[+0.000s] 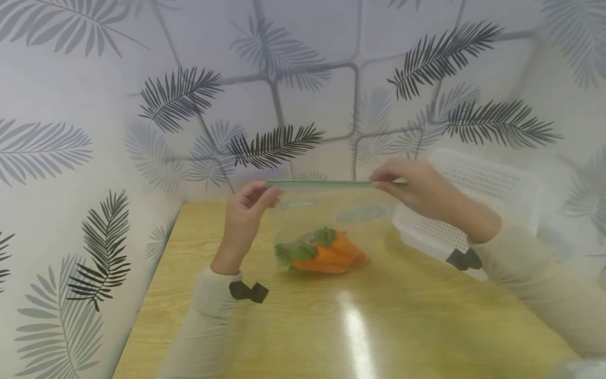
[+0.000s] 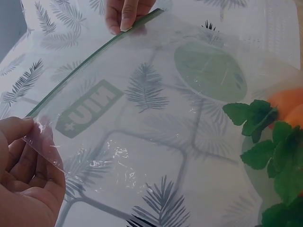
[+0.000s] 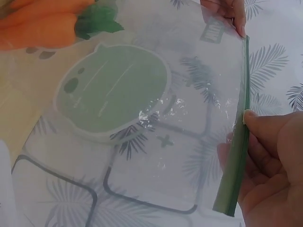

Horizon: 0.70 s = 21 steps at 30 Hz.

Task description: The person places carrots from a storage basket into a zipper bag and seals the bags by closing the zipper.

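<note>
A clear zip-lock bag (image 1: 307,215) hangs upright between the two hands, its green zip strip (image 1: 322,183) stretched nearly level along the top. Orange carrots (image 1: 326,259) with green leaves (image 2: 258,118) show at the bottom of the bag, just over or on the table. At the left end of the strip, the left hand (image 1: 243,223) pinches the bag's top corner between thumb and fingers. The right hand (image 1: 421,187) pinches the strip a little short of its right end, as the right wrist view shows. A pale green oval print (image 3: 118,87) marks the bag's side.
A white perforated plastic basket (image 1: 483,179) stands at the right rear of the wood-grain table (image 1: 284,326), partly behind the right forearm. A leaf-patterned wall covering (image 1: 312,105) rises behind the table. Something pale lies at the lower right corner (image 1: 584,368).
</note>
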Each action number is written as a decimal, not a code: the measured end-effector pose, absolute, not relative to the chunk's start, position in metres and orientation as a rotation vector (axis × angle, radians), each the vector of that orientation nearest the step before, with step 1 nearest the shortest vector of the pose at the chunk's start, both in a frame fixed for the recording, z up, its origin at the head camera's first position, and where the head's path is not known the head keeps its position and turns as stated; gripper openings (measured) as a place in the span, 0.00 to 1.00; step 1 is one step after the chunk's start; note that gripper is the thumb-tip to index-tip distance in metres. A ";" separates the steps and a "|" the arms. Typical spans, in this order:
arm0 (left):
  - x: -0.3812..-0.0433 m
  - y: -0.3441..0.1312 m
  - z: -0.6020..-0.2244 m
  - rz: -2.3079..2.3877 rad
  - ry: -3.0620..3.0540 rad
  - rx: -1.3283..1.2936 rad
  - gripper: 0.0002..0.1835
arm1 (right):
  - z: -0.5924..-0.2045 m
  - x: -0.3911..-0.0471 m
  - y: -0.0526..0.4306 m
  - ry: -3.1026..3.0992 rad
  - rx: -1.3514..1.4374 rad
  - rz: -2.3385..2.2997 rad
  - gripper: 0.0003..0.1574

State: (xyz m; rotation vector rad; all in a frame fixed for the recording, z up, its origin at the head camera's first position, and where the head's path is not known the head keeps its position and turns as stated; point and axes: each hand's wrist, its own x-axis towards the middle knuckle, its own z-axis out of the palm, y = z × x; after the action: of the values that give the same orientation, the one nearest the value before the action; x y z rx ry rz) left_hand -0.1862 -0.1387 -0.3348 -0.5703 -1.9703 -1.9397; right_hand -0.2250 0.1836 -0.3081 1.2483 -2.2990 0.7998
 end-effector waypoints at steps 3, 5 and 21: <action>-0.187 -0.142 -0.336 -1.948 -1.965 -0.538 0.03 | -0.307 -0.225 0.189 -2.302 1.235 0.773 0.12; -0.187 -0.144 -0.336 -1.950 -1.966 -0.513 0.02 | -0.306 -0.225 0.192 -2.288 1.240 0.767 0.13; -0.187 -0.152 -0.335 -1.952 -1.949 -0.461 0.04 | -0.299 -0.224 0.213 -2.259 1.216 0.719 0.13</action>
State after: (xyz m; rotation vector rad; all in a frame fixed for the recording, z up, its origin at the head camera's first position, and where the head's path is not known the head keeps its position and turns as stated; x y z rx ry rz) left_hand -0.1874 -0.1520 -0.3347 -0.4608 -1.9486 -1.9519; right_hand -0.2236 0.2132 -0.2991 1.2156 -2.2593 0.7190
